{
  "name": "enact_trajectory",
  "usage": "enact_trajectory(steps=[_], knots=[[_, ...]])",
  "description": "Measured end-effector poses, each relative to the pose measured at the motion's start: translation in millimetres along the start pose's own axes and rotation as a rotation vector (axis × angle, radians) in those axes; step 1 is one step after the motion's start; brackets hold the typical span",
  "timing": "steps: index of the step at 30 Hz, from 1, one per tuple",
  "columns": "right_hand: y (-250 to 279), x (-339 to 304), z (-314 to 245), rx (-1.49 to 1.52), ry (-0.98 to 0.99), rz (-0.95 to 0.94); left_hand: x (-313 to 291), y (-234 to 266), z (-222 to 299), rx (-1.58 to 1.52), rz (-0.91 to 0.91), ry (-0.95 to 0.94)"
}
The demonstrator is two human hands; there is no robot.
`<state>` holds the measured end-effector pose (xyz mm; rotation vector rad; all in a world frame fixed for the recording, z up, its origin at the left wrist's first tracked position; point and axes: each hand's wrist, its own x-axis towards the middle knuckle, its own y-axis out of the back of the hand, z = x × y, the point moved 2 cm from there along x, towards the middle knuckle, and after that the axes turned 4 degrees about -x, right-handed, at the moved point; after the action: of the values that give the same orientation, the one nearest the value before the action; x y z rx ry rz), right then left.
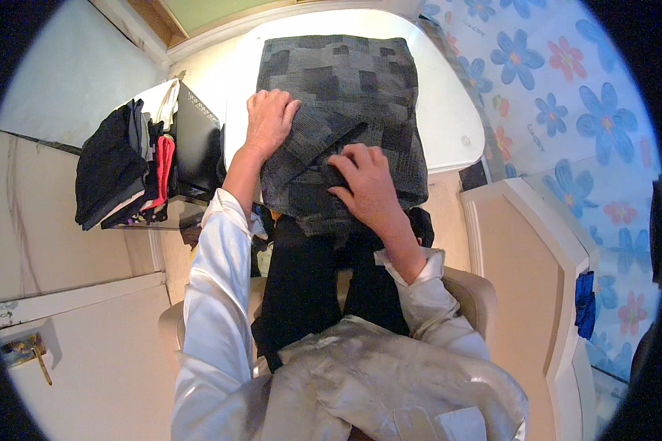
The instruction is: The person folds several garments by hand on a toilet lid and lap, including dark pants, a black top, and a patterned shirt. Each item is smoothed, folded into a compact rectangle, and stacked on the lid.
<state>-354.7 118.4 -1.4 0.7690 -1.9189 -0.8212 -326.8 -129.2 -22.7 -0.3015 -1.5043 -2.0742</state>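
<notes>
A dark grey garment with a checked, patchwork-like pattern (346, 81) lies folded on the white table (449, 125), its near end hanging over the front edge towards my lap. Across its middle a flap of the cloth makes a slanting fold. My left hand (271, 121) is at the garment's left edge, its fingers bent down onto the fabric beside the flap. Over the right of the middle, my right hand (364, 180) has its fingers and thumb curled around a bit of the dark cloth. The fingertips of both hands are partly hidden.
To the left, a stack of folded clothes (114, 165) in black, white and red sits beside a black panel (197, 143). A flower-patterned curtain (552, 95) hangs at the right, above a cream panelled piece of furniture (522, 250). I sit on a beige chair (478, 298).
</notes>
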Motion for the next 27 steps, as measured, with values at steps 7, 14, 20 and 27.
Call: enact_trajectory(steps=[7,14,20,27], knots=[[6,-7,-7,-0.053,-0.029,-0.059,0,-7,2,0.125,-0.081,0.075],[1,-12,-1,-0.060,0.011,-0.091,-2,-12,-1,0.096,-0.041,0.105],[6,-17,-7,-0.151,0.009,-0.089,-6,-13,-4,0.083,-0.015,0.124],[-2,-15,3,-0.140,0.043,0.008,3,-5,5,0.119,-0.134,0.187]])
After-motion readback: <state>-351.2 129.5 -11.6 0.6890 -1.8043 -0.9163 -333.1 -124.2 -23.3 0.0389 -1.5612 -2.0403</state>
